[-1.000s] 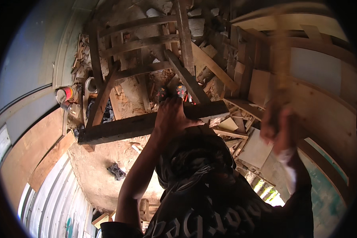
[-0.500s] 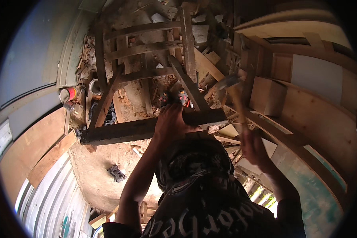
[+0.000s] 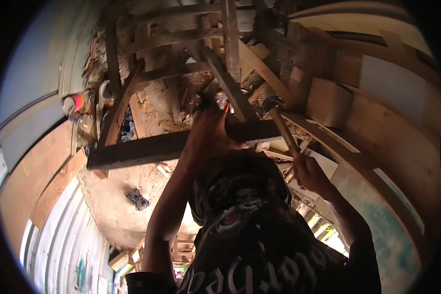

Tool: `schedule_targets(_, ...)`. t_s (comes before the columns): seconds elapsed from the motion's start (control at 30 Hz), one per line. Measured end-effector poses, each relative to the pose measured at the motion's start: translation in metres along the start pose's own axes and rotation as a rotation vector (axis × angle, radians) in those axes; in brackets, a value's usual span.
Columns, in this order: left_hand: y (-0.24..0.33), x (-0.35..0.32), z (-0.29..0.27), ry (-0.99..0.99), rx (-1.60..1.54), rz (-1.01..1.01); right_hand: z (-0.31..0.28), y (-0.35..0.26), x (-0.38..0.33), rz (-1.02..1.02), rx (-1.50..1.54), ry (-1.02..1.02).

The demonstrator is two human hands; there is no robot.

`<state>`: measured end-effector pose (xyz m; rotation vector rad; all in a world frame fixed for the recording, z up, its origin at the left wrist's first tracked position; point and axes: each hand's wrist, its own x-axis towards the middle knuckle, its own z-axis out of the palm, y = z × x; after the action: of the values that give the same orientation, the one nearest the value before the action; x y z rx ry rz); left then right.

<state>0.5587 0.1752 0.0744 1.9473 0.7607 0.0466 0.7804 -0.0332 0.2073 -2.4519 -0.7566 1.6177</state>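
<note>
A dark wooden beam (image 3: 139,151) lies crosswise in front of me, at the near end of a wooden frame with slanted legs and crosspieces. My left hand (image 3: 207,131) is wrapped over the beam right of its middle, the thumb along the near side. Fingers on the far side are partly hidden. My right hand (image 3: 310,172) is closed round the wooden handle of a hammer (image 3: 286,132). The hammer's dark metal head is raised just beyond the beam's right end. Whether it touches anything I cannot tell.
Slatted crosspieces (image 3: 174,40) stretch away beyond the beam, with wood scraps around them. Wooden boards and panels (image 3: 392,125) line the right side. At left are a can with a red and yellow label (image 3: 73,104) and corrugated metal sheeting (image 3: 59,235). A black crumpled scrap (image 3: 138,199) lies on the ground.
The view has shifted, so the frame sits higher and slightly left in the picture. The hammer has swung closer to the beam's right end. My left hand keeps its hold on the beam.
</note>
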Motion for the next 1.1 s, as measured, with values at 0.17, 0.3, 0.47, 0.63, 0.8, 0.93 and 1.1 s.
schedule_targets(0.17,0.015,0.01,-0.007,0.223,-0.054,0.045,-0.021,-0.021,-0.007,0.175,0.633,0.091)
schedule_targets(0.3,-0.023,0.045,-0.002,0.32,-0.49,-0.008,-0.014,-0.02,0.021,0.048,0.819,0.238)
schedule_targets(0.47,-0.008,0.059,-0.017,0.149,-0.863,-0.168,0.027,-0.016,0.043,0.11,1.203,0.139)
schedule_targets(0.63,0.002,0.05,-0.004,0.031,-1.29,-0.199,0.088,0.078,0.085,0.034,0.976,0.383)
schedule_targets(0.8,0.03,0.048,0.017,-0.105,-1.206,-0.357,0.115,0.176,0.114,0.402,1.047,0.468)
schedule_targets(0.93,0.036,0.052,0.031,-0.096,-0.68,-0.052,0.144,0.223,0.141,0.561,1.028,0.495)
schedule_targets(1.1,0.047,0.051,0.035,-0.09,-0.579,-0.158,0.227,0.305,0.202,0.165,0.172,0.763)
